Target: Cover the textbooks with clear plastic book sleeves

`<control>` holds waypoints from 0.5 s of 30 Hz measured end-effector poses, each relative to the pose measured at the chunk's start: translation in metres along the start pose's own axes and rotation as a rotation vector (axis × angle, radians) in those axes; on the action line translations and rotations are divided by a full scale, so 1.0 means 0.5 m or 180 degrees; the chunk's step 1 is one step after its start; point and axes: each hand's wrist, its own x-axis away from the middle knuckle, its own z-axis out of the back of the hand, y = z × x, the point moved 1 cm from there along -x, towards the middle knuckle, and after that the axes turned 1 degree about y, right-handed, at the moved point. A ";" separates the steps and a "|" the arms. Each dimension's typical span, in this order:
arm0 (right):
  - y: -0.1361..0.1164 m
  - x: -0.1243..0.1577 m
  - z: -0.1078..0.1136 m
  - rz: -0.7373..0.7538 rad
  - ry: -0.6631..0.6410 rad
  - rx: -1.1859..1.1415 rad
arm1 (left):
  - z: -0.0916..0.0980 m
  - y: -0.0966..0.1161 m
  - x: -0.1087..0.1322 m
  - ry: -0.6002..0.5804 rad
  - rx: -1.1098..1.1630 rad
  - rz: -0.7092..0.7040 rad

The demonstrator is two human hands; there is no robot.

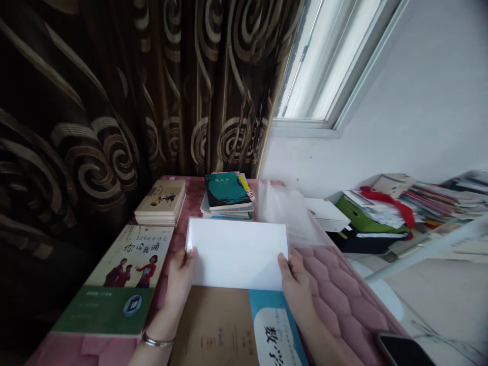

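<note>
My left hand (pixel 182 272) grips the left edge of a plain white sheet (pixel 238 254), thumb in front and fingers behind. At its right edge my right hand (pixel 297 284) holds it the same way. I cannot tell whether the sheet is a single page or a thin stack. Just below it lies a brown cover (pixel 217 325), with a blue and white book cover (pixel 276 328) showing beside it between my forearms. Left of my left hand is a large green and cream book (pixel 118 284) with figures on its front. A silver bracelet (pixel 158 341) circles my left wrist.
Small tan books (pixel 162 200) are stacked at the back left. A teal book (pixel 229 189) tops another pile, with clear plastic sheets (pixel 280 213) to its right. A phone (pixel 404 349) lies at the pink quilted table cover's (pixel 335 290) right edge. Papers and a green bag (pixel 362 216) sit beyond.
</note>
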 end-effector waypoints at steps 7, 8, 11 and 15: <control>0.012 -0.002 -0.002 -0.0022 0.0042 0.0134 | -0.002 0.002 -0.001 0.0028 0.0063 -0.0028; 0.013 -0.002 -0.002 -0.0004 0.0053 0.0178 | -0.003 0.002 0.000 0.0049 0.0015 -0.0031; 0.014 -0.002 -0.002 0.0066 0.0013 0.0281 | -0.003 0.008 0.005 0.0089 -0.0114 -0.0051; 0.017 -0.002 -0.003 0.0094 -0.0020 0.0296 | -0.003 0.018 0.008 0.0108 -0.0192 -0.0071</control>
